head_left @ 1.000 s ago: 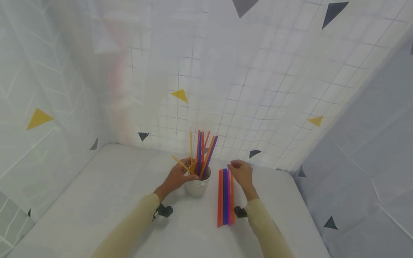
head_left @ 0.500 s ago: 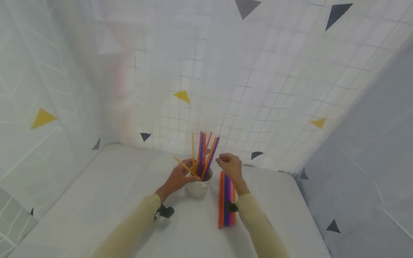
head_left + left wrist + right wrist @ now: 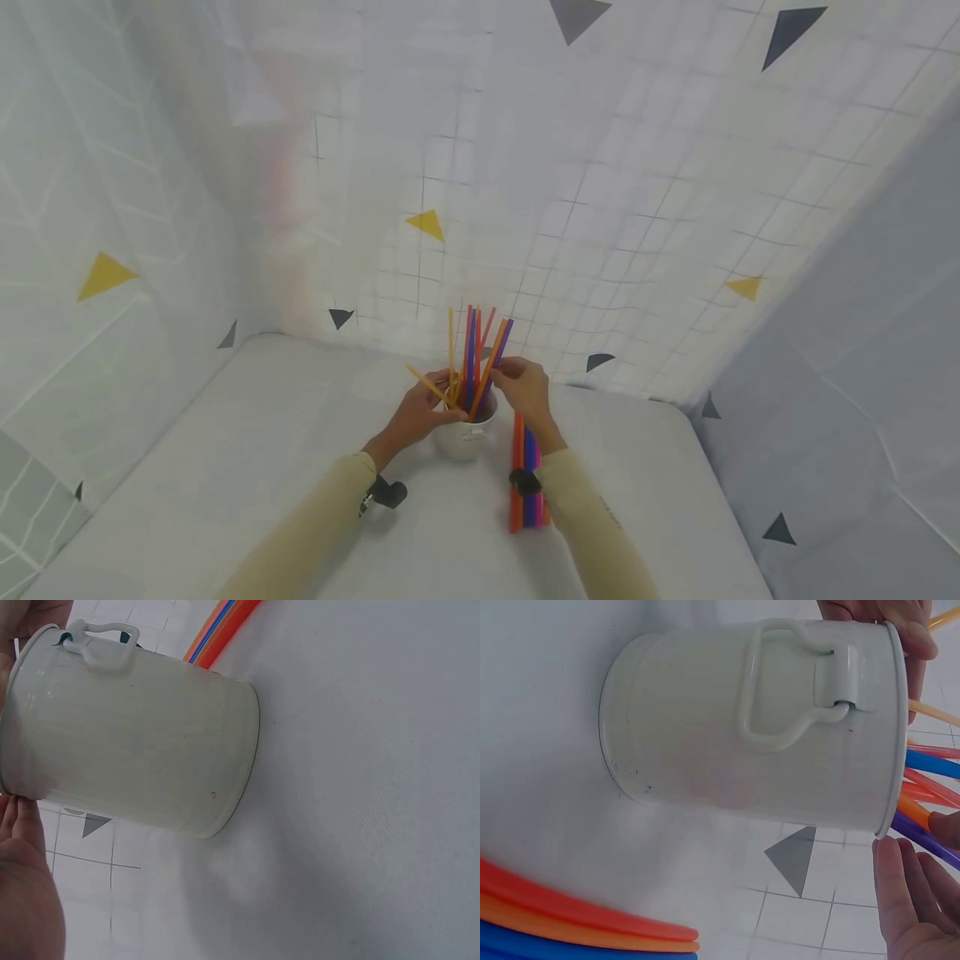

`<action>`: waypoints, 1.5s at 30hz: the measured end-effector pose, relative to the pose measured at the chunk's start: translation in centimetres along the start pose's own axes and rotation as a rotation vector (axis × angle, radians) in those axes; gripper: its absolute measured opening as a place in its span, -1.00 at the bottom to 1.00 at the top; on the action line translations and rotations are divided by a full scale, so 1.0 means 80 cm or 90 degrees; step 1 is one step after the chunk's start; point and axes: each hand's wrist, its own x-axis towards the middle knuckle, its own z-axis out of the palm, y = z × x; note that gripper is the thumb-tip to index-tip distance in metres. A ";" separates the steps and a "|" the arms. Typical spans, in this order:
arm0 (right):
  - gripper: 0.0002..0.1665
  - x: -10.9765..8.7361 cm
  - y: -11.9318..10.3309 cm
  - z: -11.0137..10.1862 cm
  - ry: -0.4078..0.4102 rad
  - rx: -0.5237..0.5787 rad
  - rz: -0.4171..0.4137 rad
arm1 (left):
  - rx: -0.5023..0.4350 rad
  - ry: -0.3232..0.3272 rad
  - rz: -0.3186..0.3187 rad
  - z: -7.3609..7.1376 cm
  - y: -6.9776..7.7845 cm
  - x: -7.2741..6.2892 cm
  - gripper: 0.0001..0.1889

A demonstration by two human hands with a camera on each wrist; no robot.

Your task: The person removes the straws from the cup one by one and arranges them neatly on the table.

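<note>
A small white metal pail (image 3: 461, 439) stands upright with several coloured straws (image 3: 471, 358) leaning out of it; one yellow straw (image 3: 425, 383) tilts left. My left hand (image 3: 415, 414) holds the pail by its rim, the thumb on the near side and fingers round the far side. Its wire handle (image 3: 769, 690) hangs on the side. My right hand (image 3: 525, 390) is at the pail's right side, thumb by the orange straw (image 3: 911, 808) and visible fingers straight under the purple straw (image 3: 922, 836) beside the rim. Its index fingertip is hidden in the right wrist view.
A row of red, orange, blue and pink straws (image 3: 528, 492) lies on the white table (image 3: 420, 542) right of the pail, partly under my right forearm. White sheeting (image 3: 525, 125) with grid lines and triangles rises behind and at both sides.
My right hand has moved left from above the row of straws to the straws in the pail. My left hand has stayed on the pail.
</note>
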 end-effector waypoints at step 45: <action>-0.78 -0.001 0.003 0.010 0.054 0.094 -0.012 | -0.001 0.005 -0.005 -0.003 0.004 -0.001 -0.21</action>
